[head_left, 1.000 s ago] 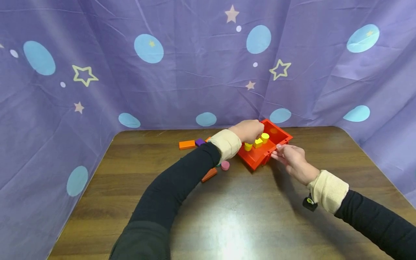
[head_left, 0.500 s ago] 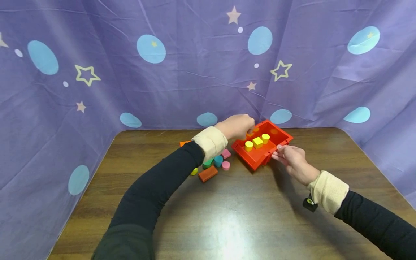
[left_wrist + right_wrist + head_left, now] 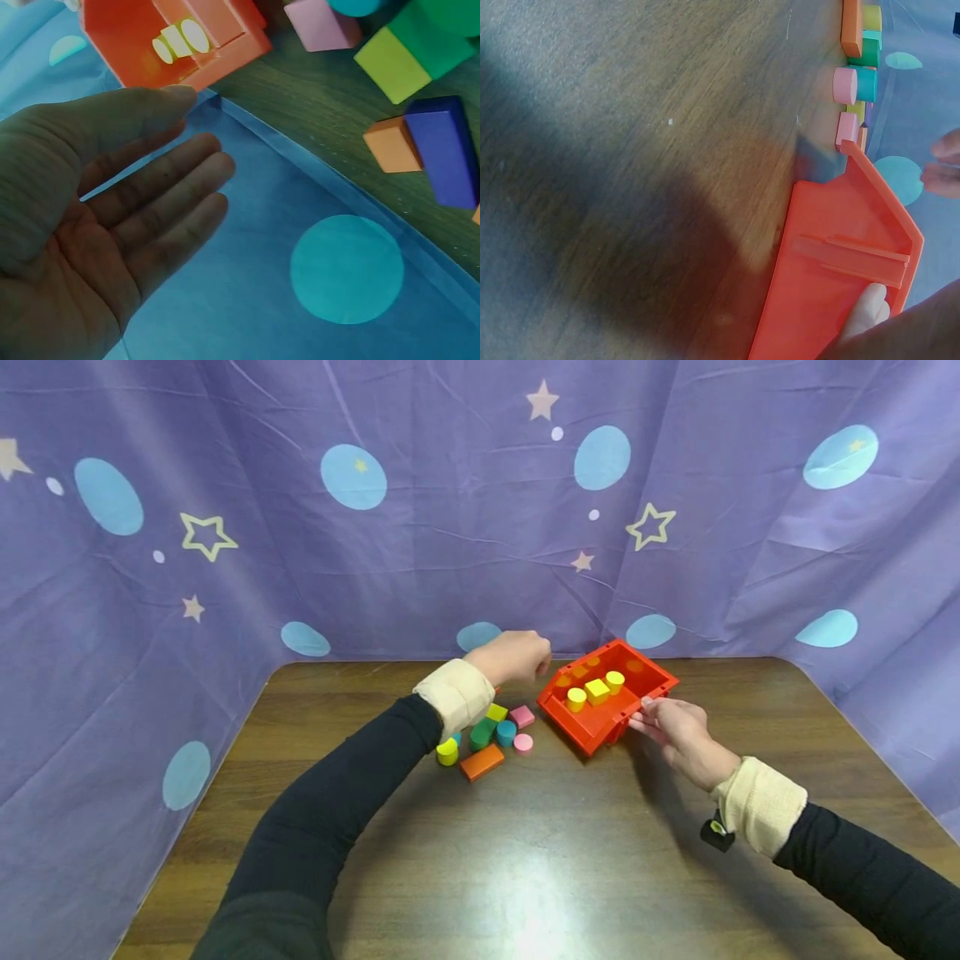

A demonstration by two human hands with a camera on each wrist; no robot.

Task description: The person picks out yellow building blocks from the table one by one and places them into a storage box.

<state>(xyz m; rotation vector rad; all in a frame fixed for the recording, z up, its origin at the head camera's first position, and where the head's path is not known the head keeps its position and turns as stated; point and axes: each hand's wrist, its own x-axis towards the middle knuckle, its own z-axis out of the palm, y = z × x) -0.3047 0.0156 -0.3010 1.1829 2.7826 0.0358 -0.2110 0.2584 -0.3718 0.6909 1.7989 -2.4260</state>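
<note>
A red plastic bin [image 3: 592, 731] sits tilted at the back right of the table. Inside it, in a row, lie a yellow cylinder [image 3: 576, 699], a yellow cube [image 3: 597, 692] and another yellow cylinder [image 3: 615, 682]. My right hand [image 3: 686, 739] pinches the bin's near right rim, thumb on top; in the right wrist view fingers [image 3: 866, 311] touch its outer wall. Just left of the bin, above the loose blocks, hovers my left hand [image 3: 512, 657]. The left wrist view shows that hand [image 3: 142, 180] holding nothing, fingers loosely extended and apart from the bin.
Left of the bin lie loose blocks: an orange block [image 3: 482, 762], a green cylinder [image 3: 481, 737], a blue cylinder [image 3: 506, 732], pink pieces [image 3: 522, 743] and a yellow cylinder [image 3: 447, 752]. A purple block [image 3: 442, 154] sits behind them. A patterned purple curtain [image 3: 420, 568] hangs along the table's back edge.
My left hand has withdrawn from inside the bin to its left, uncovering the yellow blocks and more of the loose blocks. The right hand stays on the rim.
</note>
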